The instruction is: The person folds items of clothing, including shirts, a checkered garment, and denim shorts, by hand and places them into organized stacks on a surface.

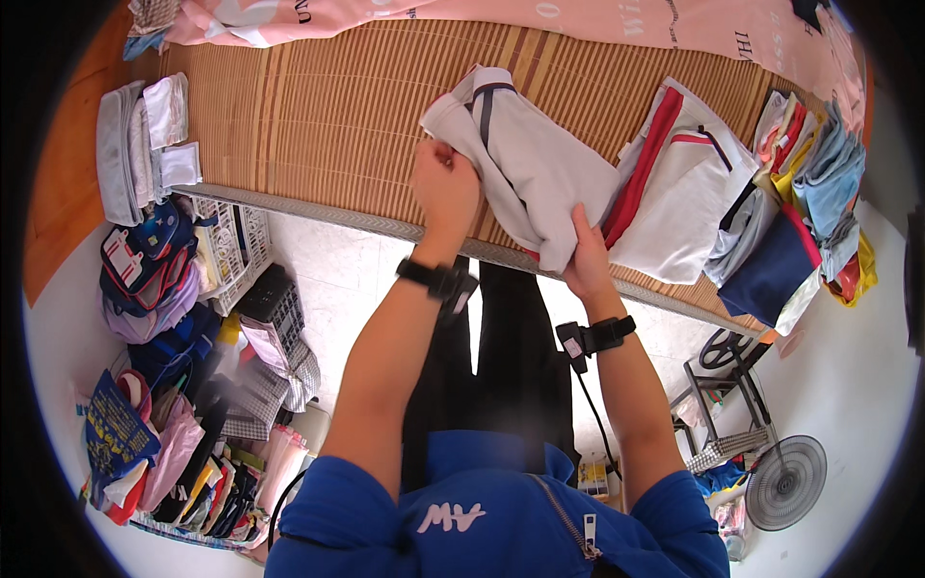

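Observation:
A folded pale grey garment [538, 155] with dark trim and a light collar-like band lies slanted across the slatted bamboo mat [325, 115]. My right hand [589, 253] grips its near lower corner, thumb on top and fingers hidden beneath. At the garment's left edge, my left hand [446, 188] is curled against the cloth; its fingertips are hidden, so I cannot tell whether they pinch fabric. Just to the right lies a second folded pale garment [679, 195] with a broad red stripe and dark piping.
Folded clothes [824, 173] are piled at the mat's right end, beside a navy folded garment [769, 267]. More folded cloth [119, 159] sits at the left end. A pink printed cloth [462, 18] borders the far side. Backpacks [148, 267] and a fan [786, 482] stand below.

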Demonstrator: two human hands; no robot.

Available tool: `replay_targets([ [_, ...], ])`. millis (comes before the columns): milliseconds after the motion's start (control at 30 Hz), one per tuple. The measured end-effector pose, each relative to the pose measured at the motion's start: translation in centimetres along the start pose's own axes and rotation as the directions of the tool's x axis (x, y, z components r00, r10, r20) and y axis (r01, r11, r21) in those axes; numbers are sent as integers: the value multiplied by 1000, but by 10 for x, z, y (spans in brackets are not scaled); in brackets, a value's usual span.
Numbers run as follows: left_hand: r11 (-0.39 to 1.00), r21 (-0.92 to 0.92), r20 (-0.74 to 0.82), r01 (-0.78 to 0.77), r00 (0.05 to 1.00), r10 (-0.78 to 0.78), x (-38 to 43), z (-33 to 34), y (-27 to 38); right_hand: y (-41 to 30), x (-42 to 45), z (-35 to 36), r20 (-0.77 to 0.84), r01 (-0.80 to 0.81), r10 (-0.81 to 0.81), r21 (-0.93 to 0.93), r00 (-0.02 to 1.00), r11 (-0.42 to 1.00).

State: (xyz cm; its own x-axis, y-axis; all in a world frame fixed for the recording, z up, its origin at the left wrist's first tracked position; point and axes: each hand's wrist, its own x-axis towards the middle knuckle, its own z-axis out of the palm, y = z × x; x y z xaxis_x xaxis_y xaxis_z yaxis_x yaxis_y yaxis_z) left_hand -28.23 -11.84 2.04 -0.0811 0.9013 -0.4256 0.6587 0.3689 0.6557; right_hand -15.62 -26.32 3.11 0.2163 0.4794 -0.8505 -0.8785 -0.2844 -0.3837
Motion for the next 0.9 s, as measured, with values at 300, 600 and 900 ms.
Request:
replay_targets([
  [300,634,-552,277,541,837,-472,-22,-28,-74,39,5,-7,-55,21,-28,-136,998,991],
  [600,981,-67,-139,184,971,-192,-9,-26,-99,45,7,-7,-38,-25,22,-82,999,996],
  [900,620,-420,347,663,749,-565,-35,-32,-67,27,-5,3,23,-282,282,37,959,959],
])
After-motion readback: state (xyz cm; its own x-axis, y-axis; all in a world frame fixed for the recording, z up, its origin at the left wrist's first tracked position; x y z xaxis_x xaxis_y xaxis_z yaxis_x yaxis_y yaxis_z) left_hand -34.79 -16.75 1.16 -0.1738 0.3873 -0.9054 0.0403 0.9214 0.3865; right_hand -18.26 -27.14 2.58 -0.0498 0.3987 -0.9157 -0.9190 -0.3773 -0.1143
